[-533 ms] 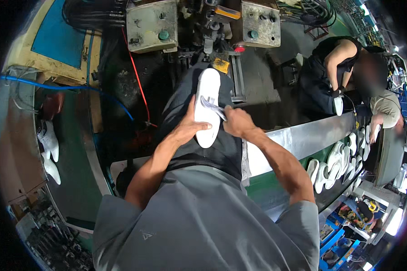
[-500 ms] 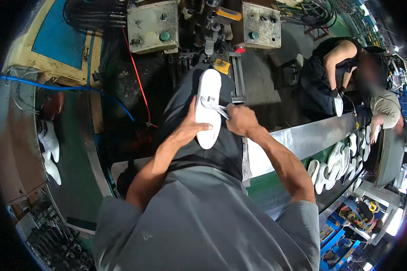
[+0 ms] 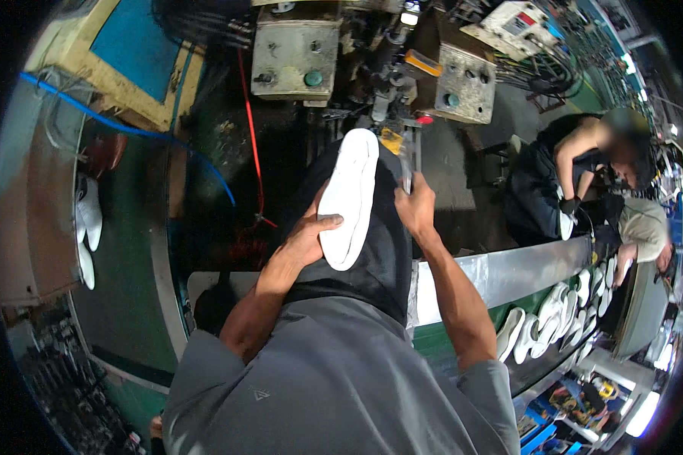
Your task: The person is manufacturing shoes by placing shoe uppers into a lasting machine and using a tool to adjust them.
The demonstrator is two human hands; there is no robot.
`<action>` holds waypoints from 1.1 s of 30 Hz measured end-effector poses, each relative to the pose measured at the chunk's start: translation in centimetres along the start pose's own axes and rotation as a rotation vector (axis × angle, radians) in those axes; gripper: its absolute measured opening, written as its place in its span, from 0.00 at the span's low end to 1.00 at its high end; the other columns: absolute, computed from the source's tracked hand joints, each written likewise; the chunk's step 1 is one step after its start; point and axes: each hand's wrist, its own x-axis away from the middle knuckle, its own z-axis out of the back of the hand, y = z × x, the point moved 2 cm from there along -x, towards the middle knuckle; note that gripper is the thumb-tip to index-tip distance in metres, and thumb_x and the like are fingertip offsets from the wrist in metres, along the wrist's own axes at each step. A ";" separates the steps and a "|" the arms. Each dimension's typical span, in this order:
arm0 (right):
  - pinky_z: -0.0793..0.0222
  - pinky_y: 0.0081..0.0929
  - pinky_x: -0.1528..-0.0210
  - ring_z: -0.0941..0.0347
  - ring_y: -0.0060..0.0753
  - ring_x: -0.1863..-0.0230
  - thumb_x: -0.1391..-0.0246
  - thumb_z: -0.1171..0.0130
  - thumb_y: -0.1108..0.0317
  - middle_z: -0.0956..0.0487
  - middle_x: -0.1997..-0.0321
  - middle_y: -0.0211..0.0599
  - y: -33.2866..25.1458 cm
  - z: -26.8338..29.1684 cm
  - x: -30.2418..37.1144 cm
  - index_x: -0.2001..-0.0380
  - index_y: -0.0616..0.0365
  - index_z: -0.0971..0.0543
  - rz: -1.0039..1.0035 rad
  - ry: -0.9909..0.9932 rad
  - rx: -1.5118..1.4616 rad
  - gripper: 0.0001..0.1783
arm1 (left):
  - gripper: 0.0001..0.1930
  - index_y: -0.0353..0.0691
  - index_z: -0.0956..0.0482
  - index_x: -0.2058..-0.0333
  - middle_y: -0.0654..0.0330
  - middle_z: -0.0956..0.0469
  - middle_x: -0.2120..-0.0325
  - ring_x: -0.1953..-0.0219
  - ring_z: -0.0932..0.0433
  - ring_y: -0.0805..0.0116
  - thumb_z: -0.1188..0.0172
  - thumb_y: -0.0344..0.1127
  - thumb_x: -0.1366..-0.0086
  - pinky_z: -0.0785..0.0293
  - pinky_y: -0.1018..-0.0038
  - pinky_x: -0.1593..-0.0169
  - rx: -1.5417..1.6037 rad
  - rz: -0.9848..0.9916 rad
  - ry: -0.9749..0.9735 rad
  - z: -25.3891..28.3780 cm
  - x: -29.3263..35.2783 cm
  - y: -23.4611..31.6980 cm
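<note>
A white shoe [image 3: 348, 201] is held over my lap by my left hand [image 3: 309, 238], whose thumb presses on its near left side. Its sole and one side face up, and no laces show. Just right of the shoe, apart from it, my right hand [image 3: 416, 203] is closed in a fist. A narrow greyish strip [image 3: 407, 173] stands up from that fist; its kind is too unclear to name.
Several white shoes [image 3: 549, 319] stand on the green conveyor at right, behind a metal ledge [image 3: 508, 273]. More shoes [image 3: 88, 214] lie at left. Ahead is a machine with control boxes [image 3: 294, 62]. A co-worker [image 3: 548, 178] holds a shoe at right, near another person [image 3: 645, 222].
My left hand has turned the shoe over, from laces showing to sole and side showing. The right hand has come off the laces and now points upward. The view has shifted slightly.
</note>
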 end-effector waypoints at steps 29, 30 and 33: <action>0.19 0.43 0.56 0.15 0.51 0.65 0.43 0.32 0.61 0.13 0.64 0.56 24.8 2.5 25.2 0.54 0.72 0.17 -0.716 0.721 0.098 0.22 | 0.28 0.31 0.29 0.30 0.46 0.24 0.33 0.35 0.23 0.48 0.41 0.39 0.23 0.28 0.56 0.31 -1.232 -0.349 0.552 28.0 1.9 9.2; 0.19 0.43 0.56 0.15 0.51 0.65 0.43 0.32 0.61 0.13 0.64 0.56 26.0 4.4 27.0 0.54 0.72 0.17 -0.772 0.752 0.120 0.22 | 0.28 0.32 0.30 0.29 0.46 0.25 0.32 0.34 0.24 0.49 0.42 0.37 0.23 0.28 0.57 0.31 -1.206 -0.297 0.414 19.8 -2.8 5.4; 0.22 0.51 0.53 0.18 0.60 0.58 0.44 0.30 0.64 0.15 0.55 0.59 26.9 7.3 30.7 0.55 0.64 0.16 -0.552 0.649 0.292 0.17 | 0.25 0.34 0.30 0.29 0.48 0.27 0.32 0.34 0.24 0.54 0.47 0.29 0.21 0.27 0.60 0.31 -1.369 -0.305 0.052 3.9 -7.2 1.8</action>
